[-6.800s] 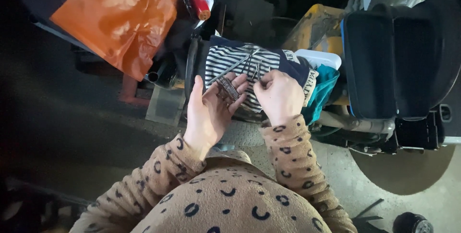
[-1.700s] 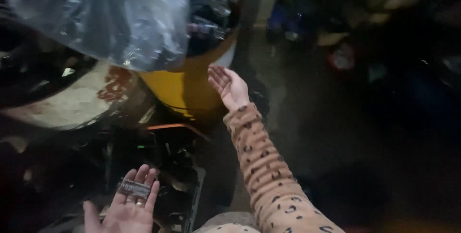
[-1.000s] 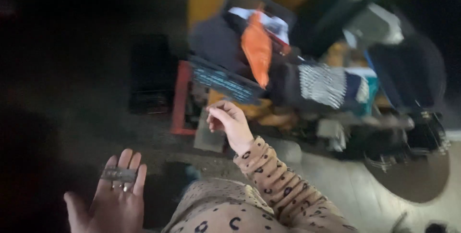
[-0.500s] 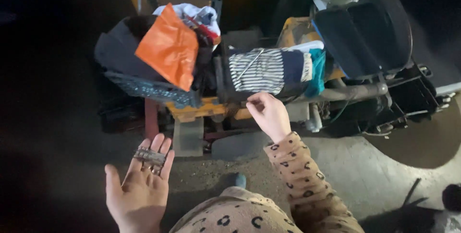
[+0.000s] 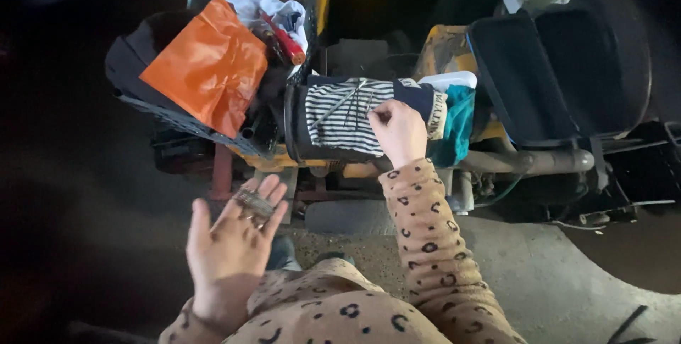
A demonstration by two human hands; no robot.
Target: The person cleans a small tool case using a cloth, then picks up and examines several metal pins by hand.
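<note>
My left hand (image 5: pixel 234 245) is lying open, palm up, carrying a small metal strip (image 5: pixel 253 202) across its fingers over bare floor, while my right hand (image 5: pixel 399 130) is pinching at thin rods (image 5: pixel 339 103) on the striped cloth (image 5: pixel 345 118), fingertips hidden.

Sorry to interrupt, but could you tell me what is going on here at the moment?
A person in a spotted fleece stands over a cluttered machine. The left hand is held out flat, palm up, with a small metal strip lying on its fingers. The right hand reaches to the striped cloth, fingertips pinched at thin metal rods lying on it. An orange bag sits in a basket to the left, and a dark seat is to the right.
</note>
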